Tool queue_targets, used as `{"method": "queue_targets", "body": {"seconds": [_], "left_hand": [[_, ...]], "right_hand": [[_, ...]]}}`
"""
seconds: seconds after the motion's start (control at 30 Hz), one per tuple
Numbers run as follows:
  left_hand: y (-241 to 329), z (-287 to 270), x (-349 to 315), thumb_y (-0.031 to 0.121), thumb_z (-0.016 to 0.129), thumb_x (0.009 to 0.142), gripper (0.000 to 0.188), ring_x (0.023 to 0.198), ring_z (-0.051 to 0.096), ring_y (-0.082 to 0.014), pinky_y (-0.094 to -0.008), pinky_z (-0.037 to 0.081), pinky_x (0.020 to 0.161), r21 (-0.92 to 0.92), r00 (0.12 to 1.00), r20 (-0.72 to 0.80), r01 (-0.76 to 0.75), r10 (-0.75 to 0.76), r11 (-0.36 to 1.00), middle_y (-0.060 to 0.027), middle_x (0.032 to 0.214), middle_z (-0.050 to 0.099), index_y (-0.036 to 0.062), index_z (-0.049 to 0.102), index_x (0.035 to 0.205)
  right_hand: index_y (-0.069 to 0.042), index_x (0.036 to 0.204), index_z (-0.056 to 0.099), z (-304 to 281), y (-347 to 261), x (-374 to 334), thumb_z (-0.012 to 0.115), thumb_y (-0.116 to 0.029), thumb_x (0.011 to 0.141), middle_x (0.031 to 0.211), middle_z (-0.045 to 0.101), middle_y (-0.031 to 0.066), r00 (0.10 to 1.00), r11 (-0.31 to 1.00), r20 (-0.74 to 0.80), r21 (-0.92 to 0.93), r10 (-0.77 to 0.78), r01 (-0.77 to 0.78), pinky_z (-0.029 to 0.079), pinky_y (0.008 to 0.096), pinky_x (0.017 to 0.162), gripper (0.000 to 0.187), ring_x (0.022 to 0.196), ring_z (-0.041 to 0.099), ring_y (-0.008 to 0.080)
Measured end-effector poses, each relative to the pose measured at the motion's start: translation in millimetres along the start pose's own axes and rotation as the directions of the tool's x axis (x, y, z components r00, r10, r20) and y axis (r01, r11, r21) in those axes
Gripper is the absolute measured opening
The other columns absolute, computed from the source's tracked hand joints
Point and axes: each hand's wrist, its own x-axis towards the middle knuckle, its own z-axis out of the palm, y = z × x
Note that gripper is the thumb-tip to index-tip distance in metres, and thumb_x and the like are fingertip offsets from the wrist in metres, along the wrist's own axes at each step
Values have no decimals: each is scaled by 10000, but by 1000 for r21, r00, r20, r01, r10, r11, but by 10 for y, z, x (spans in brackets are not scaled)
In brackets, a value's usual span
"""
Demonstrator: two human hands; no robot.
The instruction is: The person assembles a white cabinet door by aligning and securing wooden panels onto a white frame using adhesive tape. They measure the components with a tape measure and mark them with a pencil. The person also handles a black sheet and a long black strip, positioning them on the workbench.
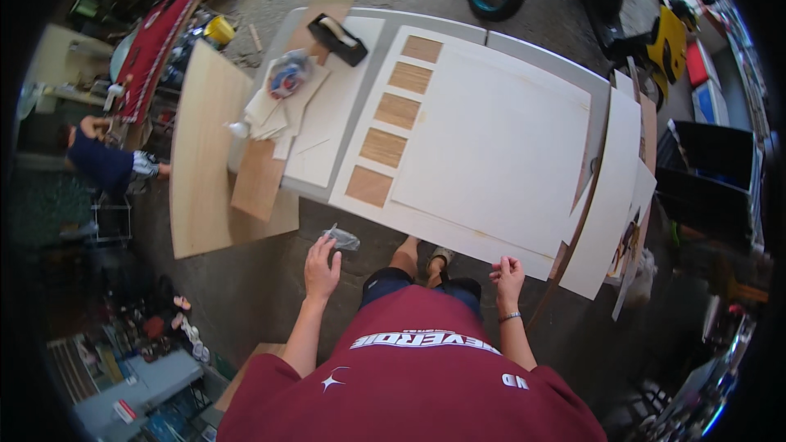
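Note:
My left hand (322,267) hovers in front of the table's near edge, fingers apart and nothing in it. Just beyond its fingertips, a crumpled clear plastic piece (344,238) appears lower down, against the floor. Close to the near right part of the table, my right hand (508,278) has its fingers curled together; whether something small is pinched there is hidden. In front of both hands lies a white board (372,206) with a column of several brown wood-grain rectangles (383,146) along its left side. A large white sheet (499,139) rests on that board.
Left on the grey table (295,26) are a black tape dispenser (338,39), a plastic-wrapped bundle (288,74) and loose pale offcuts (266,113). A plywood panel (201,147) leans left, long white strips (610,196) right. Motorcycles (602,0) stand beyond; a person (102,155) sits far left.

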Motion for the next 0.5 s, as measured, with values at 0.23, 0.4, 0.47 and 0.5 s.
{"method": "queue_targets", "body": {"seconds": [0.23,0.4,0.47,0.5], "left_hand": [[-42,135,-984,189,643,928,266,1224,582,-340,-422,455,1053,-149,973,-10,228,-232,962,-152,1300,639,56,691,1154],[80,457,-1159,192,667,905,283,1221,588,-338,-421,459,1052,-234,986,122,140,-114,962,-149,1294,647,59,693,1153],[90,454,-1120,196,671,903,292,1227,585,-336,-420,457,1057,-258,984,154,123,-85,958,-148,1298,645,63,693,1163],[84,473,-1064,199,671,905,296,1231,583,-336,-421,455,1059,-279,985,161,104,-61,955,-146,1301,643,65,692,1168]], "right_hand": [[-22,1273,461,411,354,-13,603,-253,1000,1219,555,164,959,943,-116,246,259,-225,562,378,765,385,967,669,261],[42,1432,370,448,427,80,598,-232,987,1456,413,249,959,882,-83,420,271,-213,486,449,994,570,1194,581,335],[39,1429,377,430,456,69,591,-229,985,1447,420,245,955,866,-88,452,282,-214,495,440,972,561,1173,588,328],[30,1417,391,430,442,128,589,-230,984,1418,441,236,957,874,-100,442,271,-202,512,430,940,542,1136,603,317]]}}
